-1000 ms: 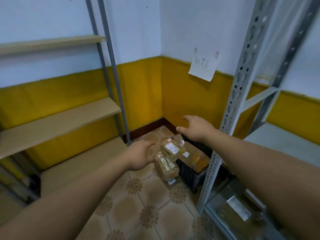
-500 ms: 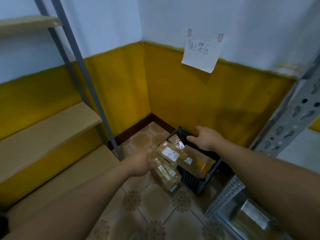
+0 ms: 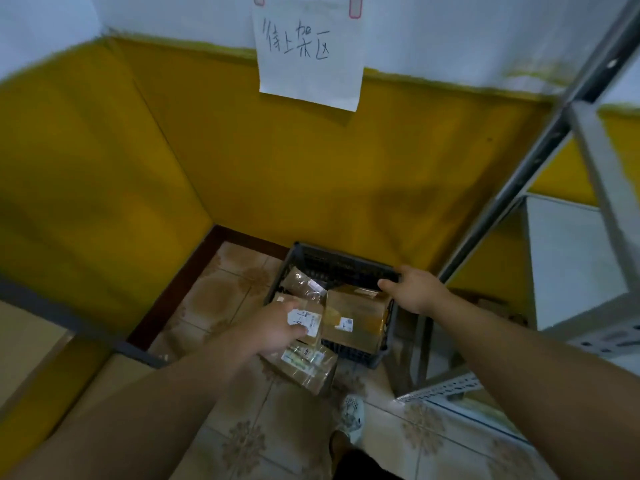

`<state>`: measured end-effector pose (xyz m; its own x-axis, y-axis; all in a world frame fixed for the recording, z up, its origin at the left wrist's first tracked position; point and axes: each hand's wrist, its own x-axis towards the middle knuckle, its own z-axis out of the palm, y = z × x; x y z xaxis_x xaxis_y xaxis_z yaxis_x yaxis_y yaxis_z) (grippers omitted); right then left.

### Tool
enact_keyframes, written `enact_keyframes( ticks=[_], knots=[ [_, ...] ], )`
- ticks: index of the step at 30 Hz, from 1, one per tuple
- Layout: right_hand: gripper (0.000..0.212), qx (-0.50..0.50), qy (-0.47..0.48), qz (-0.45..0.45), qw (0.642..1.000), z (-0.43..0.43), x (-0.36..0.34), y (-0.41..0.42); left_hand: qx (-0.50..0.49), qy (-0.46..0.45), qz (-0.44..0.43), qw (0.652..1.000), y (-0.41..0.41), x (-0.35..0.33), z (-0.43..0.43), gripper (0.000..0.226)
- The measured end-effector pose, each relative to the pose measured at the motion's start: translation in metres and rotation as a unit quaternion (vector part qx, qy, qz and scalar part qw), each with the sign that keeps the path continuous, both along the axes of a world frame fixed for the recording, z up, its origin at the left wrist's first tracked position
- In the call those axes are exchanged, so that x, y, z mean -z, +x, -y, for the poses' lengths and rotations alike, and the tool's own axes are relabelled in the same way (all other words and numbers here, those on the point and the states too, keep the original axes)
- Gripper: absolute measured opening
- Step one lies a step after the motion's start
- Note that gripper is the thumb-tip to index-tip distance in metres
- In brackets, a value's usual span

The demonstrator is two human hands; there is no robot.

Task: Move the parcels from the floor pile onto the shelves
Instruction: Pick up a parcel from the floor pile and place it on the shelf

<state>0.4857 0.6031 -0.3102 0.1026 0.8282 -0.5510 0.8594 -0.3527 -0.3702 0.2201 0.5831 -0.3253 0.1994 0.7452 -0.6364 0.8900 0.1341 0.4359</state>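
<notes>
Parcels (image 3: 313, 336) lie heaped in the room's corner, some in a black crate (image 3: 341, 263) and one spilled onto the tiled floor (image 3: 228, 289) against its near side. A second ago the person stood back with both arms only stretched toward the heap; now they have stepped in and bent over it, so the reach is ending and a pick-up looks about to begin. On the left, a wooden shelf (image 3: 20, 344) waits low by the wall. The left hand (image 3: 277, 327) lies flat, fingers spread, on a labelled parcel at the crate's near-left corner, touching but not yet gripping it. To its right sits the big parcel (image 3: 355, 317), filling the crate's front. The right hand (image 3: 414, 289) rests over that parcel's far corner at the crate rim; whether its fingers have closed I cannot tell. Farthest right stands a metal rack (image 3: 575, 140). Nothing is lifted yet.
</notes>
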Motion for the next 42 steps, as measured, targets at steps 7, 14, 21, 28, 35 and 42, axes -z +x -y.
enact_keyframes(
  ticks=[7, 14, 21, 28, 35, 42],
  knots=[
    [0.053, 0.034, -0.084, -0.017, 0.996, -0.072, 0.075, 0.018, -0.012, -0.059, -0.004, 0.998, 0.025, 0.078, -0.089, 0.06],
    [0.05, 0.133, -0.112, -0.08, 0.981, -0.113, 0.162, 0.027, -0.012, -0.113, 0.001, 0.994, 0.051, 0.169, -0.159, 0.059],
    [0.045, 0.19, -0.125, -0.082, 0.97, -0.152, 0.262, 0.038, -0.059, -0.147, 0.048, 0.986, 0.069, 0.268, -0.214, 0.059],
    [0.031, 0.219, -0.12, -0.126, 0.96, -0.181, 0.356, 0.046, -0.077, -0.185, 0.069, 0.977, 0.085, 0.348, -0.232, 0.056],
    [0.04, 0.311, -0.164, -0.186, 0.918, -0.182, 0.426, 0.058, -0.165, -0.257, 0.095, 0.947, 0.105, 0.384, -0.236, 0.051],
    [0.037, 0.404, -0.151, -0.266, 0.862, -0.152, 0.4, 0.051, -0.179, -0.241, 0.126, 0.946, 0.119, 0.369, -0.222, 0.061]
  ],
)
